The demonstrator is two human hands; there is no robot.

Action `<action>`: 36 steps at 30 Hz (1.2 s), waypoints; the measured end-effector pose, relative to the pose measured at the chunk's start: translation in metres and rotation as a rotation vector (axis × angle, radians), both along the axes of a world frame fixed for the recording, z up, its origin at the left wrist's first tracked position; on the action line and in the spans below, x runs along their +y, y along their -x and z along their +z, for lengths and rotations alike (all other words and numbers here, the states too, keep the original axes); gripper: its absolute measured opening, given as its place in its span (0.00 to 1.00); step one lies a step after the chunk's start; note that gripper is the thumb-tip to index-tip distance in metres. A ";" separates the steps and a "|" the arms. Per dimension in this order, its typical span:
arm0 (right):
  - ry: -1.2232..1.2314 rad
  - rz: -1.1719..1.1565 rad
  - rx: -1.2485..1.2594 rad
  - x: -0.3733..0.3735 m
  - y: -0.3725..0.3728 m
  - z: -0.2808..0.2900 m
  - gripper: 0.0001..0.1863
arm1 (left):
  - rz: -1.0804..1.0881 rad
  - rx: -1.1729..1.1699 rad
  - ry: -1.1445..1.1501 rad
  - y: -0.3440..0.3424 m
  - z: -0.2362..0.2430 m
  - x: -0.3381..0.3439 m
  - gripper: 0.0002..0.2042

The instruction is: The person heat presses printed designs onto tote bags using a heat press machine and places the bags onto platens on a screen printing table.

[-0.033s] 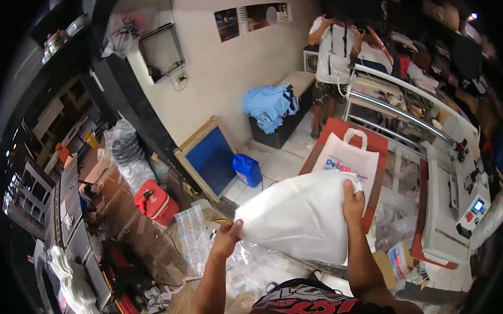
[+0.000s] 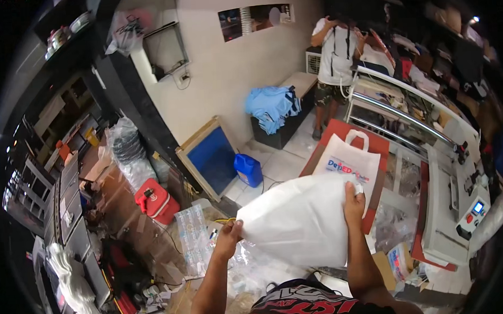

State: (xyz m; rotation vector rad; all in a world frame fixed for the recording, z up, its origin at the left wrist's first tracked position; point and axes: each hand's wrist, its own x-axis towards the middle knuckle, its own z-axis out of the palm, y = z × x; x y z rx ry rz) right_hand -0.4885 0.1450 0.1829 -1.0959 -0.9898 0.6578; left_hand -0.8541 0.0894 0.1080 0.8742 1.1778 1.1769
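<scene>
A plain white cloth bag (image 2: pixel 296 222) is stretched out in front of me, held up between both hands. My left hand (image 2: pixel 230 234) pinches its left corner, thumb on top. On the far right side, my right hand (image 2: pixel 353 202) grips its edge, where the material bunches up. Just beyond it lies a second white bag (image 2: pixel 341 150) with a loop handle and red and blue print. That one rests flat on the red pad (image 2: pixel 379 144) of a press, and the bag I hold covers its near part.
The press's pale control box (image 2: pixel 472 214) stands at right behind a metal rail (image 2: pixel 395 110). A blue jug (image 2: pixel 248 170) and a framed blue screen (image 2: pixel 211 159) stand ahead. At left are a red container (image 2: pixel 155 201) and folded white cloths (image 2: pixel 72 282). A person (image 2: pixel 334 55) stands at the back.
The scene has shifted very slightly in view. Both hands keep the same hold on the white bag, whose surface looks a little smoother.
</scene>
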 end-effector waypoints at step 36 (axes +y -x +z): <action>0.130 0.062 -0.547 0.024 -0.070 0.131 0.29 | -0.635 0.584 -0.589 -0.115 0.183 0.092 0.25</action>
